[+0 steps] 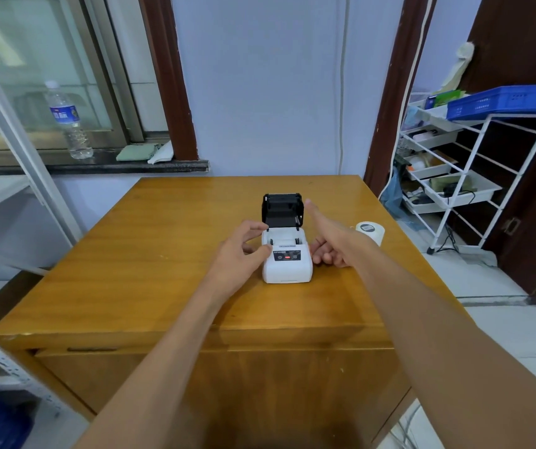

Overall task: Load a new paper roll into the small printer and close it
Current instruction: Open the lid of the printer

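Observation:
A small white printer (287, 266) stands near the middle of the wooden table (163, 254). Its black lid (282, 210) is raised upright, and the paper bay behind the control panel is exposed. My left hand (244, 246) rests against the printer's left side, thumb and fingers touching the body. My right hand (325, 238) is beside the printer's right side, index finger stretched up next to the lid's right edge, the other fingers curled. A white paper roll (370, 231) sits on the table to the right, partly hidden behind my right wrist.
A water bottle (67, 121) and folded cloths (137, 153) sit on the window sill at the back left. A white wire rack (461, 176) with trays and a blue crate (506, 100) stands right of the table. A metal shelf frame (17, 150) is at the left.

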Available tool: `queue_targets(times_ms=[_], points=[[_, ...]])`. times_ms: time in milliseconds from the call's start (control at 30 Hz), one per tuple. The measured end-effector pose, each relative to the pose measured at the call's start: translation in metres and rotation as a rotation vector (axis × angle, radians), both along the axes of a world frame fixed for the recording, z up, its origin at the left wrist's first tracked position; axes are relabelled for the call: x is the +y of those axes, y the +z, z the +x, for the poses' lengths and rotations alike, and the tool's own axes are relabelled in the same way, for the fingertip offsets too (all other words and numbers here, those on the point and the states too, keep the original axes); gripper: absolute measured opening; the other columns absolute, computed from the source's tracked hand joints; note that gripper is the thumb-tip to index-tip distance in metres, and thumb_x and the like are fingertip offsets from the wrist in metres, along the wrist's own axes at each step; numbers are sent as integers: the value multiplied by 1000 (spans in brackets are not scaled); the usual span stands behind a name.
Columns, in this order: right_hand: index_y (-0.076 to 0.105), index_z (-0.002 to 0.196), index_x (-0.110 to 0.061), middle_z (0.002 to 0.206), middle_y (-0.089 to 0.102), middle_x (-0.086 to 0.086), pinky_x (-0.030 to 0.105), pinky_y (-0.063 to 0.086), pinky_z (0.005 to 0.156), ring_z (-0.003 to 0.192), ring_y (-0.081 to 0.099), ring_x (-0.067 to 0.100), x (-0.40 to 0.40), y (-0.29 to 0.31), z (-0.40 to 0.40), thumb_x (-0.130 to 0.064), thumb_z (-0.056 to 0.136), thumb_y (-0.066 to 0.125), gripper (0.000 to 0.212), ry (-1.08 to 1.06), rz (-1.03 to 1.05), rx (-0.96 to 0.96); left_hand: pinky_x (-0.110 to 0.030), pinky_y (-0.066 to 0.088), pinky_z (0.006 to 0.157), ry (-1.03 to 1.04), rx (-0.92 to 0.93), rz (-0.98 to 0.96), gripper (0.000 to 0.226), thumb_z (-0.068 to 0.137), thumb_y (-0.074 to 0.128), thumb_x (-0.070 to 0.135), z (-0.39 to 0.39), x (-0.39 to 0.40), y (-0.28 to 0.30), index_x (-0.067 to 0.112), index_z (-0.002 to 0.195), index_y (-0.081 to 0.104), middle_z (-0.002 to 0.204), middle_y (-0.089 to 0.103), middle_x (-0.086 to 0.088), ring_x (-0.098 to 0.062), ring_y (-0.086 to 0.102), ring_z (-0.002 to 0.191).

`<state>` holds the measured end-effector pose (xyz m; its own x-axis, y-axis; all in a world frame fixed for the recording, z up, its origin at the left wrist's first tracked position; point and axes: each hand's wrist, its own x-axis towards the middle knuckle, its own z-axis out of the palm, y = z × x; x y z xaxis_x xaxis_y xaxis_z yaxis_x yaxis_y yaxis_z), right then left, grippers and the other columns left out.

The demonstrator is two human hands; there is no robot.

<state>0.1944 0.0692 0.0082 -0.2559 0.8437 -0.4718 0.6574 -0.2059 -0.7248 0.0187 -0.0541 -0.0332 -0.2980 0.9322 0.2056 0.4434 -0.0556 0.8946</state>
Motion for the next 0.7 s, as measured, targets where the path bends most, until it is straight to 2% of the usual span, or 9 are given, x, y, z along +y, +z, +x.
queue_targets(times_ms=[133,233,367,533,700], points=[[73,90,-4,63,70,7,20,29,36,39,49,11,-1,-5,6,-101,74,21,111,17,18,60,-33,56,92,1,-6,1,30,96,68,28,-1,0,-1,40,123,62,142,65,8,-5,66,107],[77,93,-3,65,74,7,22,34,39,41,53,12,-6,-8,9,-100,74,31,109,29,91,67,-25,52,86,-5,3,6,30,98,67,27,0,0,0,39,125,63,141,65,7,1,63,107],[76,86,-8,59,70,2,24,36,45,42,53,12,-12,-11,9,-96,74,43,94,32,177,49,-20,47,81,-22,30,3,29,99,63,27,0,1,-1,39,125,66,140,63,6,3,59,109],[61,75,-17,53,61,-2,27,41,51,39,51,9,-19,-24,8,-83,80,58,67,18,406,46,-8,45,71,-18,34,18,25,99,63,21,-1,3,-3,33,118,73,131,67,12,0,64,99],[60,93,-24,59,65,-4,27,43,47,40,53,12,-20,-28,6,-64,83,72,43,13,611,101,-24,47,78,-22,42,-7,22,98,62,26,-2,4,-5,38,111,75,124,71,15,-5,65,96]])
